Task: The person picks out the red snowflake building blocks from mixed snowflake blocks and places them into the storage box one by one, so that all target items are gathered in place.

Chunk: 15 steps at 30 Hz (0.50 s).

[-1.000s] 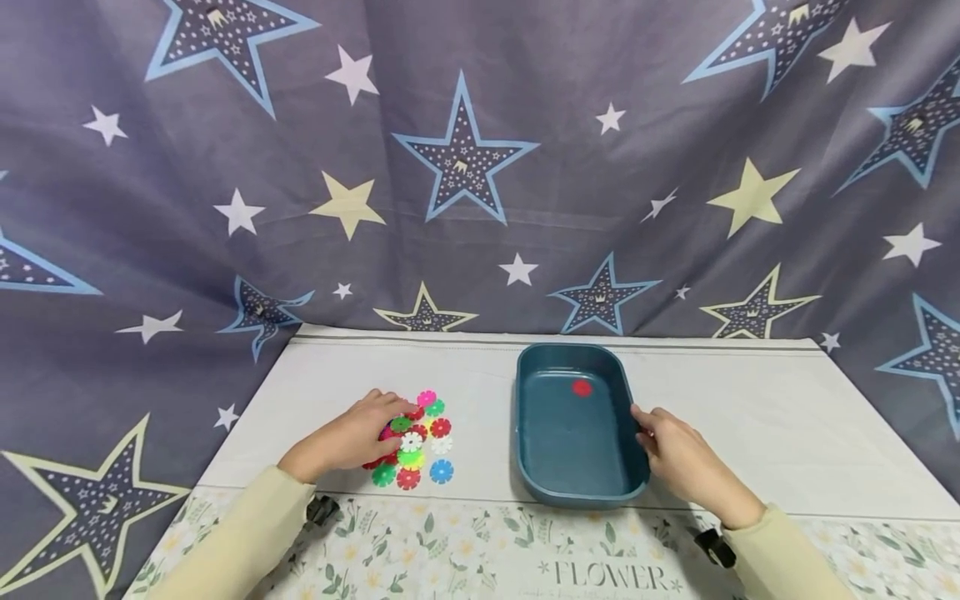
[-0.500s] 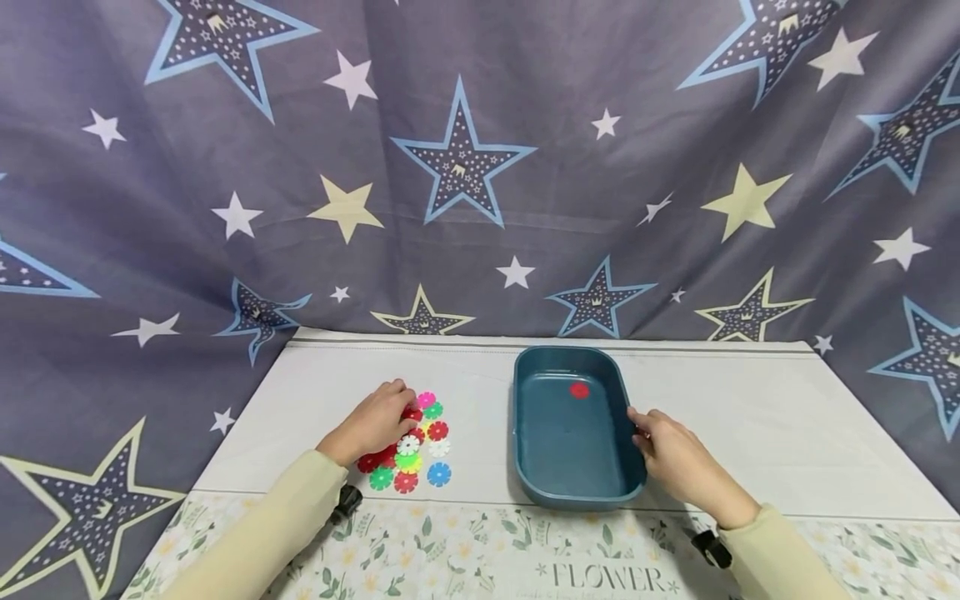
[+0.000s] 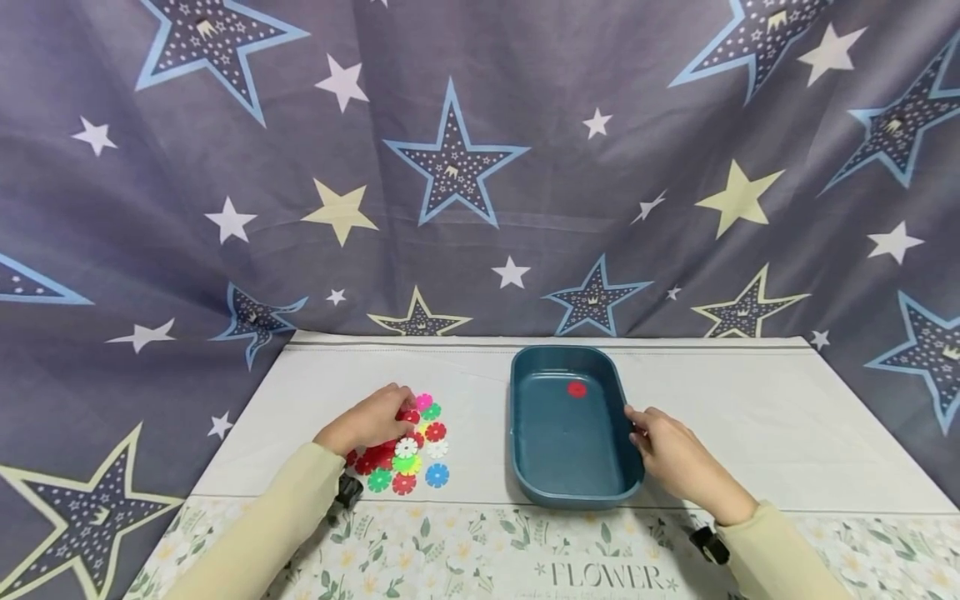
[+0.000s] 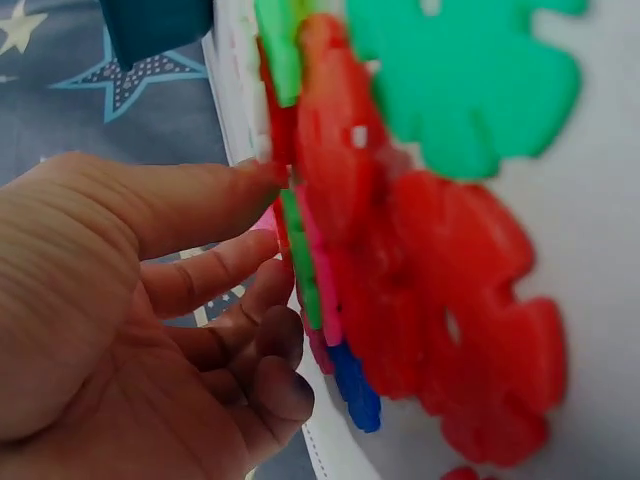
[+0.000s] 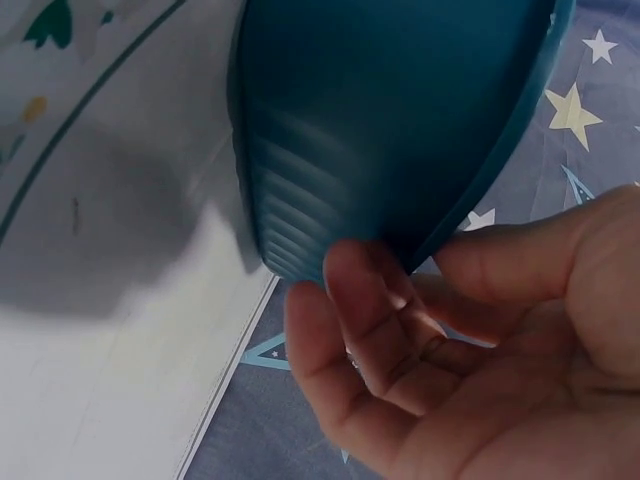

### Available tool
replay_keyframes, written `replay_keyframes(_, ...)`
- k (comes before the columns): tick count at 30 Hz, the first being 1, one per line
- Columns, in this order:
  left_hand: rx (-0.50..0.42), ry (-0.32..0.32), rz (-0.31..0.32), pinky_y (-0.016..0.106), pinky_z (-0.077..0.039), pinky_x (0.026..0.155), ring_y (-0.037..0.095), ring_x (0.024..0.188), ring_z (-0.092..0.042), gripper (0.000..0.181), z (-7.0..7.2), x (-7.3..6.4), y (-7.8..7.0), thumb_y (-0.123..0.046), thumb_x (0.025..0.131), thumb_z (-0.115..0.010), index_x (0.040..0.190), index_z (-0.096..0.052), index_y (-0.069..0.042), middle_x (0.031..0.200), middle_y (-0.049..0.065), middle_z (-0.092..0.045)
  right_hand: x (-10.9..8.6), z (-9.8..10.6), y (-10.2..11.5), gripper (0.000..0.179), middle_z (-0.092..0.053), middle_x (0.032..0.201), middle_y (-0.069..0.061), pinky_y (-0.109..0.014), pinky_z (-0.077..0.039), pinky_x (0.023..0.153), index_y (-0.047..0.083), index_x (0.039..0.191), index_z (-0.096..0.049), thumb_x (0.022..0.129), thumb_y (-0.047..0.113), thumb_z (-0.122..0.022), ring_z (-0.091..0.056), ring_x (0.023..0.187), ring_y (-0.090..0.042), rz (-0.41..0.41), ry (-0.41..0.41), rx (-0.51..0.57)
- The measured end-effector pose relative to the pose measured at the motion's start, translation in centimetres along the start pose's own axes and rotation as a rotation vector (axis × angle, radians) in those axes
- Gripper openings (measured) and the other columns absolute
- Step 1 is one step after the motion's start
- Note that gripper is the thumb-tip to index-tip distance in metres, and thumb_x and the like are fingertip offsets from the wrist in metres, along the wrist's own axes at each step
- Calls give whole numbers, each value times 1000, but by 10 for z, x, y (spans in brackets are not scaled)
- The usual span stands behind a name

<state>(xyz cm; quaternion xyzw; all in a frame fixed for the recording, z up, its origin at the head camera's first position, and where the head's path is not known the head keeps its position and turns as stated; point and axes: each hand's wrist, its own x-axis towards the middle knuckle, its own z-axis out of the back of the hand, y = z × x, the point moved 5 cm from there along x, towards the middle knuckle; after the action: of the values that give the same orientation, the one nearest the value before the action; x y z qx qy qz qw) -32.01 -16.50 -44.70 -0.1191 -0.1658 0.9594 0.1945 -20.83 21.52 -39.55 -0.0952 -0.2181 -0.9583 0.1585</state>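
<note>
Head view: left hand (image 3: 371, 418) is down at the far-left side of a loose pile of notched plastic discs (image 3: 385, 456), fingertips beside a red disc (image 3: 409, 416). Pile sits on white tabletop (image 3: 480, 417), left of the blue-green tub (image 3: 573, 446) and well apart from it. White disc (image 3: 406, 447) lies on top toward the near side, pink disc (image 3: 424, 401) at the far end, light-blue disc (image 3: 437, 476) flat at near right. One more red disc (image 3: 577, 389) is inside the tub, toward the far wall. Right hand (image 3: 675, 458) is at the tub's right wall. Floral strip (image 3: 450, 550) along the near edge, star-print curtain (image 3: 555, 200) behind. Left wrist: thumb tip at the edge of the stack, other fingers bent, gap to the thumb narrow; can't tell if a disc is actually pinched. Green disc (image 4: 470, 85) closest to camera, blurred; overlapping reds next to it, dark-blue disc (image 4: 355, 385) at the lower end. Corner of the tub shows top left. Right wrist: hand holds the tub by its rim, thumb at the rim, fingers bent at the outer wall.
</note>
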Motion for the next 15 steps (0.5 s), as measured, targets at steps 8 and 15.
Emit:
replay_keyframes(8, -15, -42, -65, 32, -41, 67, 17, 73, -44, 19, 2, -3, 0, -13, 84, -72, 92, -55, -10, 82, 2, -47, 0, -1, 0, 36, -45, 71, 1, -27, -35, 55, -14, 122, -55, 88, -4, -59, -37, 57, -10, -5, 9, 6)
replay_keyframes(15, -22, -195, -183, 30, -44, 64, 12, 64, -49, 18, 11, -11, -7, 0, 86, -66, 83, -58, -16, 70, -4, -55, 0, 0, 0, 35, -44, 70, 1, -28, -35, 54, -14, 121, -56, 88, -4, -59, -37, 57, -10, 5, -3, -1)
